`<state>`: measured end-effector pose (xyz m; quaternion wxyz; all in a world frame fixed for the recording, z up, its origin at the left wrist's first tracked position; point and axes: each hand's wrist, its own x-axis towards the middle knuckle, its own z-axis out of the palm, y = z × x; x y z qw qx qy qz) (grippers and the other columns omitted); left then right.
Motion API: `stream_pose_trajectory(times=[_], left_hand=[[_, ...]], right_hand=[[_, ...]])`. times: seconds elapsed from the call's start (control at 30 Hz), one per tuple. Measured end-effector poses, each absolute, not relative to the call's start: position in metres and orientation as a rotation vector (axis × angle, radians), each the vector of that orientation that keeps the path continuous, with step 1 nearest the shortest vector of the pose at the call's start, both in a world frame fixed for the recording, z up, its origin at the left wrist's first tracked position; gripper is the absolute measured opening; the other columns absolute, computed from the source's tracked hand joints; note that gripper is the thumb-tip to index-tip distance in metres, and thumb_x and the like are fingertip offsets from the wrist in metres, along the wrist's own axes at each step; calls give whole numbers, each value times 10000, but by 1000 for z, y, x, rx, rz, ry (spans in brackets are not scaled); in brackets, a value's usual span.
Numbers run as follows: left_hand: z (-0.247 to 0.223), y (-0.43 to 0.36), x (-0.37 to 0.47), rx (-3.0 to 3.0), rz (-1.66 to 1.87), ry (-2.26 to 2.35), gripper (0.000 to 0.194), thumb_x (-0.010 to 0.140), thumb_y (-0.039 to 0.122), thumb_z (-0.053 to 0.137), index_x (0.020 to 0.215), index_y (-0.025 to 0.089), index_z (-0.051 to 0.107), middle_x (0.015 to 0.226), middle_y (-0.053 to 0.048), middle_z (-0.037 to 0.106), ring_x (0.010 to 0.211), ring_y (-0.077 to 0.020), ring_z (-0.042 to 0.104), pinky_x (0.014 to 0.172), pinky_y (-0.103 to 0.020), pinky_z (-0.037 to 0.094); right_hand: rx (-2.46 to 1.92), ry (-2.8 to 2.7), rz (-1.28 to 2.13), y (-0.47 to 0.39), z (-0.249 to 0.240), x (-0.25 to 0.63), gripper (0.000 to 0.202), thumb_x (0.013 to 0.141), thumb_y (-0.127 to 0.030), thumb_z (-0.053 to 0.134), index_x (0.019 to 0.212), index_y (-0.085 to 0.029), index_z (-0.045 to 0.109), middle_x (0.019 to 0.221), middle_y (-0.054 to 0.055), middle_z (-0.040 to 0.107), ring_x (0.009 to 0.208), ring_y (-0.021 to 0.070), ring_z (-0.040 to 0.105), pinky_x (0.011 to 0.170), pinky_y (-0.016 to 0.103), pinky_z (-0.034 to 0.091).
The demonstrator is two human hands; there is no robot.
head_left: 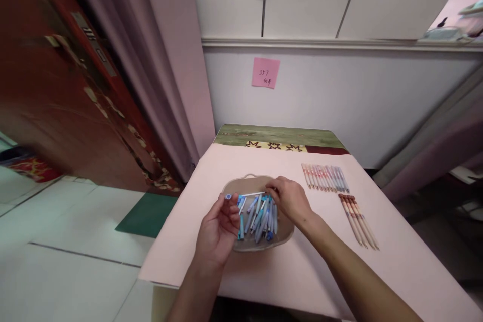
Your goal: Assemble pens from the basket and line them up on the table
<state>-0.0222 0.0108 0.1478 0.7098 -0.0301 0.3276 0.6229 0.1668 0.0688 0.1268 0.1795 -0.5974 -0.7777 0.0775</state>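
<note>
Over a beige basket point(281, 245) my left hand point(221, 226), palm up, pinches a small blue-ended pen part point(228, 196) between thumb and fingertips. My right hand point(289, 198) is above the basket's right side, its fingers closed on the right end of a thin white rod point(252, 193) that looks like a pen refill. The rod's left end points toward my left hand; whether it touches that hand or the part is unclear. Inside the basket lies a loose pile of blue, turquoise and grey-white pens point(260, 219), partly hidden by my hands.
To the right on the pink-covered table point(320, 271), a row of pale patterned pens point(325, 177) lies side by side. Nearer me are several brown-topped pens point(358, 221). A pink note point(265, 73) is stuck on the wall behind; a red door point(56, 85) stands at left.
</note>
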Motion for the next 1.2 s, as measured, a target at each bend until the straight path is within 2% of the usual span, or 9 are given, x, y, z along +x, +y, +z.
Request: stream_pose_trajectory(times=[0.2,0.4,0.6,0.77,0.83,0.9,0.97,1.07,1.2], left_hand=[[145,12,-38,-165,1421,668,211,954,138,411,832,102,579,752,-67,664,460,-27,507,382,-102,417],[137,11,-41,-200,1401,656,202,959,142,403,832,106,555,724,-53,640,448,-26,490,364,-102,386],[136,11,-41,-175,1400,616,206,959,146,402,817,116,549,697,-33,618,446,-31,489,364,-106,385],[137,10,-41,-144,1413,670,203,955,133,407,817,106,554,705,-46,633,456,-34,500,374,-110,394],[137,10,-41,-118,1438,683,204,955,131,408,824,100,561,713,-54,645,463,-36,510,380,-111,402],[137,10,-38,-106,1453,688,208,953,127,411,827,91,572,715,-59,650,467,-37,518,386,-111,412],[134,10,-33,-109,1442,686,202,945,119,427,823,81,584,718,-62,655,471,-39,528,391,-114,423],[129,9,-23,-102,1391,677,163,923,108,473,838,70,607,732,-65,668,479,-45,540,397,-122,438],[123,6,-11,-58,1336,693,130,903,121,517,891,59,630,773,-75,689,486,-57,549,388,-137,442]], right_hand=[[-1801,-2610,102,103,108,141,266,892,-181,452,908,-189,718,969,86,707,894,206,653,728,251,453],[-1749,-2706,105,116,95,121,281,855,-104,460,936,-111,730,979,161,711,924,228,655,807,280,472],[-1771,-2737,68,117,94,109,289,848,-60,440,915,-75,721,942,199,710,878,246,673,750,301,489],[-1769,-2696,1,105,117,119,239,863,-94,464,921,-105,695,942,184,710,905,260,666,754,321,471],[-1819,-2626,-32,93,132,131,230,889,-142,457,948,-119,678,893,172,716,836,260,677,706,328,469],[-1832,-2463,-13,73,148,144,220,914,-261,468,965,-177,665,836,107,725,755,236,678,647,302,457],[-1726,-2251,153,49,160,155,175,893,-315,517,892,-233,671,761,27,716,703,194,664,614,262,440],[-1436,-2016,415,12,165,161,129,866,-293,562,872,-257,686,820,-8,712,711,147,646,618,223,446],[-1306,-1881,364,-17,157,158,126,865,-271,581,901,-259,701,828,-5,703,708,133,635,646,215,453]])
